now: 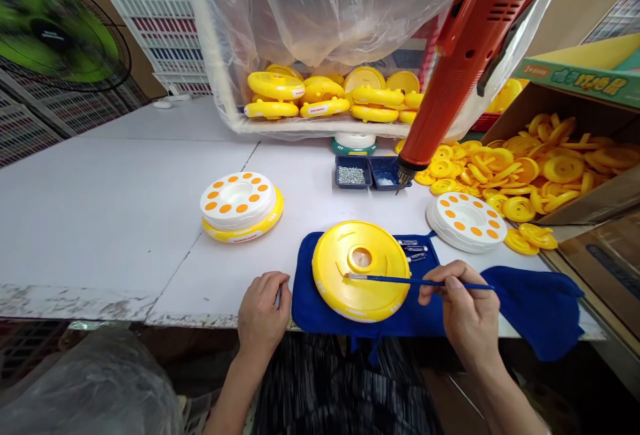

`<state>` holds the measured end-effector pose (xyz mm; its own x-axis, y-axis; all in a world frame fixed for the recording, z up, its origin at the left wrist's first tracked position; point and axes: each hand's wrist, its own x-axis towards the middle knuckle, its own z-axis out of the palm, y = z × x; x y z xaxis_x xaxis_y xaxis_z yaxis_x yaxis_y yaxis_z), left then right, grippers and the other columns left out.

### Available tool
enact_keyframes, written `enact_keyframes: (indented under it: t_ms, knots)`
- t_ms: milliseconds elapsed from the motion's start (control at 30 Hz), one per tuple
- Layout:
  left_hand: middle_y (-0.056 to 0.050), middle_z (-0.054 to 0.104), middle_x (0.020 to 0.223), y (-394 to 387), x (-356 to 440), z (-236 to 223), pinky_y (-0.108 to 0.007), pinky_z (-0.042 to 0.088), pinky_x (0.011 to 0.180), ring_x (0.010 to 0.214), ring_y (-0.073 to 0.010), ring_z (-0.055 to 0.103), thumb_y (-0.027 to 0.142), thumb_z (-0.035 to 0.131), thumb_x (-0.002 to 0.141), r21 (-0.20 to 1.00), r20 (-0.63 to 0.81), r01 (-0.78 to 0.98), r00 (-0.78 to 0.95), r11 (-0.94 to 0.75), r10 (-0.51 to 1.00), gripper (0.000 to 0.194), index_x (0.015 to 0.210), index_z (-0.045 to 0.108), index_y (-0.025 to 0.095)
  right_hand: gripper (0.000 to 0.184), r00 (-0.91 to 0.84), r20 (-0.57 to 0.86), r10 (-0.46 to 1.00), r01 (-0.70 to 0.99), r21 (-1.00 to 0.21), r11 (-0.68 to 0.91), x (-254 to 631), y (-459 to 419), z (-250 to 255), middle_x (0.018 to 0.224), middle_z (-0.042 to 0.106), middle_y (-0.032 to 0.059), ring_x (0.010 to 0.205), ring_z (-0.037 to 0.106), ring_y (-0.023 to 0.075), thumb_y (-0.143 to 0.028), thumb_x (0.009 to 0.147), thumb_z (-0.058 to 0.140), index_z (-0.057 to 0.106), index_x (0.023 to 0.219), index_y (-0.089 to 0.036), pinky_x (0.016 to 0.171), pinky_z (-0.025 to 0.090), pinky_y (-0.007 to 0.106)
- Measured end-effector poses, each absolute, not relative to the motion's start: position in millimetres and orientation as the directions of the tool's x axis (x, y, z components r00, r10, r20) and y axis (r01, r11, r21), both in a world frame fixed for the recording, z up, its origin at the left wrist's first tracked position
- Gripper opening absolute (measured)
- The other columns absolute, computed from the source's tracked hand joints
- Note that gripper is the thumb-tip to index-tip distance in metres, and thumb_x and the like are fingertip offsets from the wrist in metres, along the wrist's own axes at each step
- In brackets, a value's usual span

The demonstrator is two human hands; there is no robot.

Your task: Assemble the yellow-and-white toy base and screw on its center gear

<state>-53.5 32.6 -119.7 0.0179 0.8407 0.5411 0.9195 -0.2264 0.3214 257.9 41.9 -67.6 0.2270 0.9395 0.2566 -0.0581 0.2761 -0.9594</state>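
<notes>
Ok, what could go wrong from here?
The yellow plastic disc sits loose on a blue cloth, and the left hand only lies beside it, so it could slip under the blue paintbrush held in the right hand, perhaps marking the surface. The red power tool hangs just above the tray of small metal bits; bumping it might tip them out.

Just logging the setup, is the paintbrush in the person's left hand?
No, the blue paintbrush is pinched in the right hand, its tip over the yellow disc, while the left hand sits apart from it.
</notes>
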Motion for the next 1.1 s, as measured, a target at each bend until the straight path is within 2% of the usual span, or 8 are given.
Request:
enact_keyframes:
  t_ms: [133, 400, 700, 1100]
  knots:
    - [-0.005, 0.069, 0.089, 32.6, -53.7, -118.9, -0.035, 0.049, 0.077, 0.083, -0.0222, 0.063, 0.014, 0.049, 0.091, 0.319, 0.543, 0.922, 0.013, -0.221, 0.839, 0.014, 0.092, 0.062, 0.02, 0.02, 0.287, 0.268, 0.92, -0.092, -0.948, 0.305, 251.5, 44.1, -66.4, 0.063, 0.066, 0.0018, 0.053, 0.064, 0.0158, -0.031, 0.093, 0.058, 0.066, 0.08, -0.018, 0.05, 0.053, 0.027]
    - [-0.004, 0.068, 0.088, 31.0, -54.2, -119.8, -0.034, 0.048, 0.075, 0.082, -0.0215, 0.062, 0.013, 0.048, 0.091, 0.315, 0.539, 0.923, 0.019, -0.222, 0.842, 0.015, 0.093, 0.061, 0.02, 0.024, 0.25, 0.239, 0.938, -0.063, -0.963, 0.262, 239.7, 53.3, -78.9, 0.062, 0.067, -0.0002, 0.052, 0.063, 0.0132, -0.037, 0.096, 0.056, 0.063, 0.081, -0.019, 0.053, 0.052, 0.025]
    - [-0.004, 0.068, 0.088, 32.0, -53.9, -119.8, -0.035, 0.048, 0.076, 0.082, -0.0214, 0.062, 0.014, 0.048, 0.092, 0.324, 0.54, 0.919, 0.014, -0.223, 0.842, 0.014, 0.093, 0.06, 0.021, 0.027, 0.301, 0.19, 0.935, -0.091, -0.97, 0.226, 239.0, 54.3, -80.4, 0.06, 0.067, -0.0003, 0.05, 0.064, 0.0127, -0.04, 0.094, 0.057, 0.061, 0.079, -0.019, 0.053, 0.053, 0.024]
    - [-0.004, 0.069, 0.087, 32.3, -53.0, -119.3, -0.035, 0.049, 0.075, 0.081, -0.0217, 0.063, 0.014, 0.048, 0.092, 0.332, 0.545, 0.916, 0.008, -0.224, 0.838, 0.014, 0.092, 0.061, 0.021, 0.027, 0.301, 0.181, 0.936, -0.11, -0.969, 0.222, 241.5, 51.0, -80.5, 0.058, 0.066, -0.0005, 0.047, 0.062, 0.0124, -0.04, 0.094, 0.058, 0.062, 0.078, -0.018, 0.051, 0.053, 0.024]
